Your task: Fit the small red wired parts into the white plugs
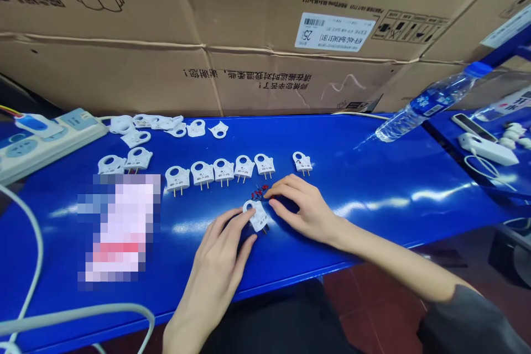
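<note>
Currently we log both hands above the near half of the blue tabletop (394, 188). The left hand (219, 249) reaches in from below, palm down, index fingertip resting on a white plug piece (259, 219), thumb spread off toward its prongs; we cannot tell whether the hand grips it. That piece lies slanted between the hands, its ring toward the upper left. The right hand (305, 207) comes in from the right, fingers curled, index finger and thumb tips close together beside a small heap of red parts (259, 192); we cannot tell whether they pinch one.

Edges: we see both forearms cross the table's front edge. Beyond the hands, a row of five plug pieces (224, 171) bounds the work area, with a single plug piece (302, 162) just right of it. The carton (249, 11) walls off the back, and the power strip (50, 138) takes the left rear corner. We find the widest open stretch to the right, between the right forearm and the leaning bottle (427, 100).
</note>
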Demonstrator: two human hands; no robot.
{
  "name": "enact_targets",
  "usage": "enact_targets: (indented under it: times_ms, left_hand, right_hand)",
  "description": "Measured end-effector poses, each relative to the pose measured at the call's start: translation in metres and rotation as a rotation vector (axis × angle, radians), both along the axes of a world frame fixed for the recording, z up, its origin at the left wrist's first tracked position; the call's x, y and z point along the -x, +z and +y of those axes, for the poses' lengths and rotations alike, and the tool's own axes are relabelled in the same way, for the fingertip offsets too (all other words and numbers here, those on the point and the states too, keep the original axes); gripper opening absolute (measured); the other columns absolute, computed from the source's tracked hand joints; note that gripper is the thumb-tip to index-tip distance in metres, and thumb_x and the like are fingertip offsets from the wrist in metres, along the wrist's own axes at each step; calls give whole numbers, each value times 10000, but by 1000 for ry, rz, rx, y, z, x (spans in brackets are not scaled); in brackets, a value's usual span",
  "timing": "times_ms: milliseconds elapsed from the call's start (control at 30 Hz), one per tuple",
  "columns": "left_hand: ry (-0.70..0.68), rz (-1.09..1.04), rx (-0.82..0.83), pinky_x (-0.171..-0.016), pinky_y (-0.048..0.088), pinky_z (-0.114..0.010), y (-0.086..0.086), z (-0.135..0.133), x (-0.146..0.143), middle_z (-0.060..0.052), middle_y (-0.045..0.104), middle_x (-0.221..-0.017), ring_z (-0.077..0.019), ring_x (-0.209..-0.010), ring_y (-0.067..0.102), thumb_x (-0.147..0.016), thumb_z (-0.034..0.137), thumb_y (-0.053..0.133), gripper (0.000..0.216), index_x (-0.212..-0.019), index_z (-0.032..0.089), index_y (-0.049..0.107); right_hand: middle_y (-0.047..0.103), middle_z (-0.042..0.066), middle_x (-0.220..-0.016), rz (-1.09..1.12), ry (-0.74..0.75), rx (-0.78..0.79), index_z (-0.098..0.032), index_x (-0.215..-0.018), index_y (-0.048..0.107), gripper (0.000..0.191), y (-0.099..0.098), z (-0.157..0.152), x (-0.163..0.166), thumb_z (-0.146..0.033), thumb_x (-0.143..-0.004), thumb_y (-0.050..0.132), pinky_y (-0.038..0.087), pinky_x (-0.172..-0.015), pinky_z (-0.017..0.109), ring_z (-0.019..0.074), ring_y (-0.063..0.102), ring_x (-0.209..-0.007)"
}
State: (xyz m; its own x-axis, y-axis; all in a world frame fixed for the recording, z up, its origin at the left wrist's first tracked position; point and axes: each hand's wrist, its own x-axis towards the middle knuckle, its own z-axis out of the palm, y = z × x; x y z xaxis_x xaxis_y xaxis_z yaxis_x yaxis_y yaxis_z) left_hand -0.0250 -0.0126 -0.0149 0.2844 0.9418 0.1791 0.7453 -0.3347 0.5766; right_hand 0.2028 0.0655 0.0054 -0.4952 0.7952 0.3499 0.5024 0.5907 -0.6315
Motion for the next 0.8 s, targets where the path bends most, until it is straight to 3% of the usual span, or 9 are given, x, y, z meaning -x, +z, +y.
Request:
enact_targets:
  times_ms: [167,367,500,667,800]
  left_hand:
    - [-7,-24,-25,-1105,525,-464,1,1,-1,-85,627,-1412,-270,-1353,576,-1048,369,538,418,-1460,301,514]
    - [-22,-24,-45,-1085,531,-463,4,3,-2,-71,669,-1375,-274,-1339,585,-1041,377,559,410,-1442,296,525]
    - [-15,-24,-46,-1075,536,-474,4,2,-2,-67,672,-1354,-279,-1316,605,-1039,379,566,383,-1412,299,546]
    - [-16,-38,-53,-1093,523,-475,2,2,-2,-73,665,-1354,-274,-1315,604,-1047,354,549,367,-1408,288,538]
    - [-30,-32,-77,-1095,519,-454,1,3,-2,-75,660,-1371,-259,-1310,603,-1047,339,554,397,-1435,279,503]
  right_hand:
    - [781,46,-1042,60,13,32,-225,-1063,727,146,1,1,0,-211,-1042,583,556,-911,385,200,689,-971]
    - [783,42,-1071,93,-49,174,-229,-1134,738,167,5,0,1,-194,-1009,632,547,-889,359,187,686,-952]
    - [786,24,-1048,111,-58,281,-235,-1065,750,133,7,-1,2,-183,-991,652,528,-811,322,174,684,-923]
    - [779,10,-1019,204,-11,418,-228,-1011,747,73,8,-1,3,-200,-973,692,500,-733,287,155,678,-875]
    - [744,15,-989,241,28,442,-214,-967,752,52,8,-1,3,-192,-967,705,507,-727,274,139,667,-845]
